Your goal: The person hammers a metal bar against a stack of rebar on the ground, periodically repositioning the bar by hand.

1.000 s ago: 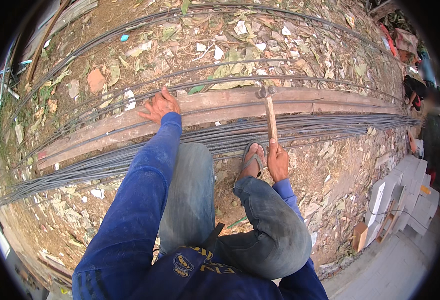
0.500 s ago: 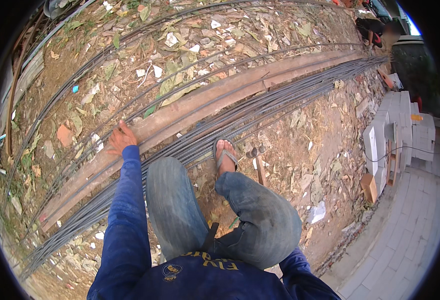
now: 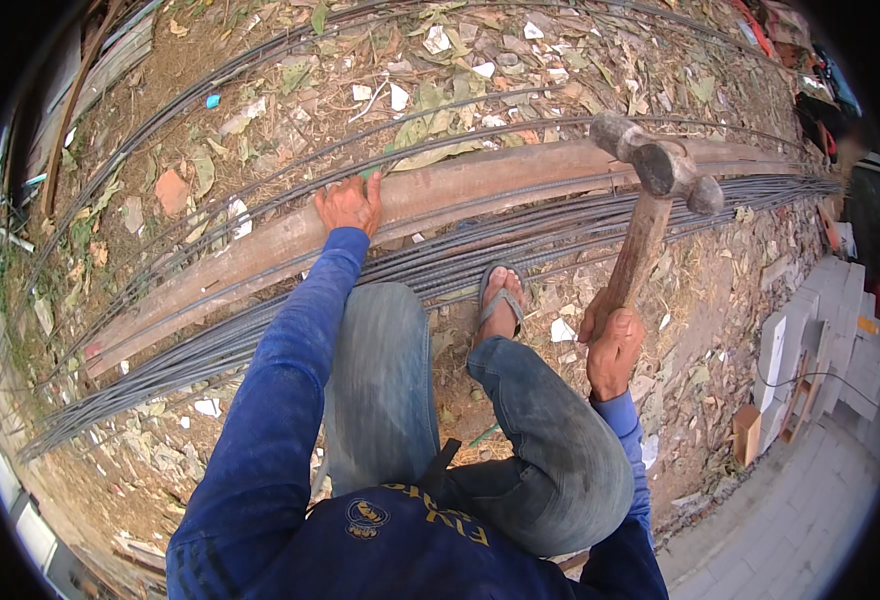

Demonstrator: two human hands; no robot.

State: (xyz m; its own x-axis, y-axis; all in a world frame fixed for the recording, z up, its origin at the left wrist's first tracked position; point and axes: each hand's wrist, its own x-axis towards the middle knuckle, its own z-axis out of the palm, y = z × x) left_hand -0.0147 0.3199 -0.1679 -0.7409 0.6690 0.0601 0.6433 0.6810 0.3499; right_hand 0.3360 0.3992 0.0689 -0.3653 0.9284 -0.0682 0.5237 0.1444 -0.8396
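Note:
A long wooden plank (image 3: 250, 275) lies across the ground in front of me. My left hand (image 3: 350, 205) grips its far edge, fingers curled over and partly hidden, close to thin steel bars. In my right hand (image 3: 615, 350) is a hammer (image 3: 650, 200), held by its wooden handle with the metal head raised over the plank's right part. On the near side of the plank runs a bundle of ribbed steel bars (image 3: 440, 250). My sandalled foot (image 3: 500, 300) is beside the bundle.
Dry leaves and rubble chips cover the soil. More long bars (image 3: 220, 85) curve along the far side. At right, pale blocks (image 3: 820, 320) are stacked by a paved strip (image 3: 760, 540). Another person (image 3: 825, 125) crouches at the far right, near the plank's end.
My right hand has come up into view with the hammer. My left hand has shifted right along the plank and its fingers have curled over the edge. The view has swung left.

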